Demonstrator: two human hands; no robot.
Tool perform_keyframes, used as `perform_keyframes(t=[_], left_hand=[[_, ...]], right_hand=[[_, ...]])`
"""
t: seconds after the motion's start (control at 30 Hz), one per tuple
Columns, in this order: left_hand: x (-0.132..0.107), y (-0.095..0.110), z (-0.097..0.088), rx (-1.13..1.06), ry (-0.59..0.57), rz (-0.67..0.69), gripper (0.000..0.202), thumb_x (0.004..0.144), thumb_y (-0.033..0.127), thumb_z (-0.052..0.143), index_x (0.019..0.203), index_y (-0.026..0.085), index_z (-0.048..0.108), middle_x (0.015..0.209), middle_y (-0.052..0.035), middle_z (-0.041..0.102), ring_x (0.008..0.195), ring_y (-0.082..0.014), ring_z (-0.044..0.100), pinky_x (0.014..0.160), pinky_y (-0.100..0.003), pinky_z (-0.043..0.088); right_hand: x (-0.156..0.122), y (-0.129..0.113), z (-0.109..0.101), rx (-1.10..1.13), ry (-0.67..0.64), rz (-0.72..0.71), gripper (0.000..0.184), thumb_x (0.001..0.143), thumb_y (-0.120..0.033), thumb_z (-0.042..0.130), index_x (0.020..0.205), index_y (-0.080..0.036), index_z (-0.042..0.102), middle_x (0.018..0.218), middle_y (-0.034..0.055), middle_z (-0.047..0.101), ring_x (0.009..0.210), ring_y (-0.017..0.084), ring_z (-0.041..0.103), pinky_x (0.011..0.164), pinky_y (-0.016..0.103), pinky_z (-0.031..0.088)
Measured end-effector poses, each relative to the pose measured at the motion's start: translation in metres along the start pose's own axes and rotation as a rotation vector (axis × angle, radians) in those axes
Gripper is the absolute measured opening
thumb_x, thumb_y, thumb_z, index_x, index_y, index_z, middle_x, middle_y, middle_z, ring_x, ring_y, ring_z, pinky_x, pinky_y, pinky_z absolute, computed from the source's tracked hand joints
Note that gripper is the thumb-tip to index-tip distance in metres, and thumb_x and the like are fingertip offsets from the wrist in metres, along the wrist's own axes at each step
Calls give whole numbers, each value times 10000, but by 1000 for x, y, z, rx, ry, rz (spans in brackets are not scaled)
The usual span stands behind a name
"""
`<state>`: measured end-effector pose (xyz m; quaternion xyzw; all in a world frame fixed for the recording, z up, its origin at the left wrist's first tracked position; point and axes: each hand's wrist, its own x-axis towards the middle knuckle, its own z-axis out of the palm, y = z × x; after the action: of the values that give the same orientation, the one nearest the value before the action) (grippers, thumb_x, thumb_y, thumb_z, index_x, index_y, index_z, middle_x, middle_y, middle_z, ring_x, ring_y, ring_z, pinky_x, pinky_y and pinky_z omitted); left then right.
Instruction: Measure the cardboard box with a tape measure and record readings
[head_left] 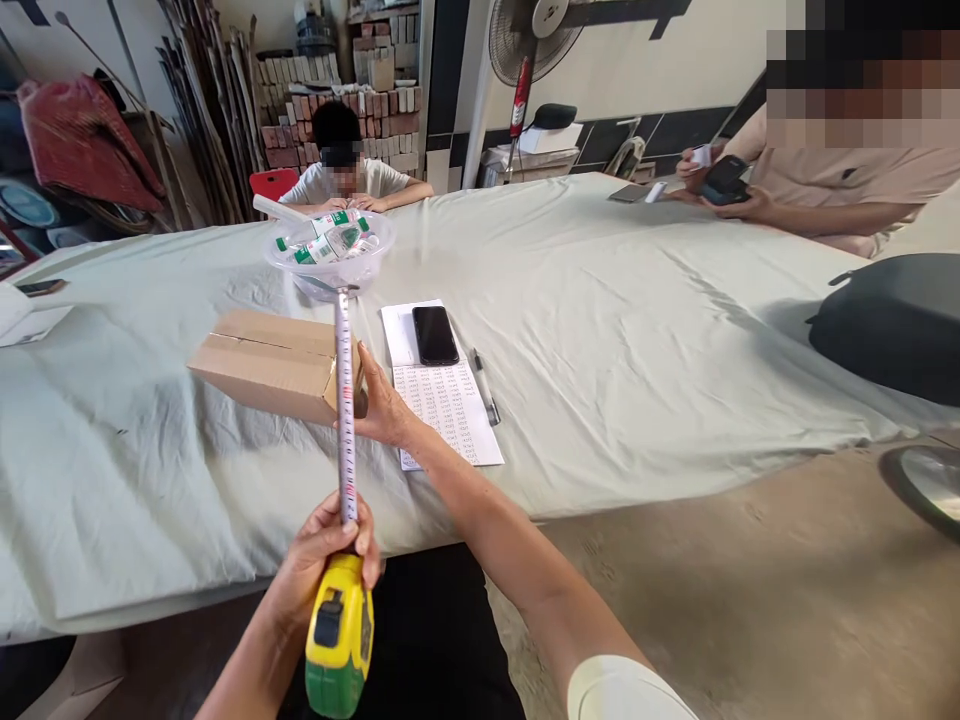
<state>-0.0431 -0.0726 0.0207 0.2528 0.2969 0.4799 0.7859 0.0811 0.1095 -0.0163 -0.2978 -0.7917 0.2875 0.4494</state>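
My left hand is closed round a yellow and green tape measure, held low in front of me. Its blade runs straight up and away, past the right end of a cardboard box lying on the cloth-covered table. My right hand is stretched forward and rests against the box's right end, next to the blade; its fingers are partly hidden behind the blade.
A black phone lies on a sheet of written paper, with a pen beside it. A clear bowl of small bottles stands behind the box. One person sits at the far end, another at the right holds a phone. A dark bag lies right.
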Motion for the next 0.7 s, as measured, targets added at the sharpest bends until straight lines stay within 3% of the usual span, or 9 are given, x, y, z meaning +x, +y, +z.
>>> perform_keyframes(t=[0.13, 0.33, 0.5, 0.7], left_hand=[[-26, 22, -16, 81, 143, 37, 53, 821, 172, 630, 858, 188, 596, 660, 26, 560, 527, -115, 586, 510, -220, 444], [-52, 37, -29, 126, 272, 16, 81, 830, 157, 621, 905, 181, 602, 650, 4, 592, 604, -146, 612, 553, -235, 469], [-59, 38, -30, 118, 350, 20, 108, 807, 177, 648, 895, 169, 587, 623, 2, 601, 583, -153, 614, 528, -239, 465], [-66, 27, -35, 157, 347, -7, 95, 822, 206, 632, 886, 162, 577, 643, -8, 618, 580, -152, 620, 527, -241, 451]], right_hand=[[-3, -3, -8, -16, -41, -21, 1300, 637, -315, 839, 1503, -289, -130, 1609, 75, 47, 1486, 274, 84, 1217, 465, 174], [-10, -6, -16, -94, -87, -80, 1252, 653, -219, 810, 1513, -254, -99, 1608, 88, 76, 1479, 285, 130, 1200, 457, 243], [-12, -3, -17, -154, -64, -178, 1167, 693, -172, 735, 1512, -291, -89, 1603, 84, 127, 1479, 284, 139, 1199, 504, 225], [-13, -8, -18, -162, -63, -147, 1147, 694, -162, 731, 1515, -303, -59, 1595, 85, 166, 1469, 302, 173, 1179, 530, 252]])
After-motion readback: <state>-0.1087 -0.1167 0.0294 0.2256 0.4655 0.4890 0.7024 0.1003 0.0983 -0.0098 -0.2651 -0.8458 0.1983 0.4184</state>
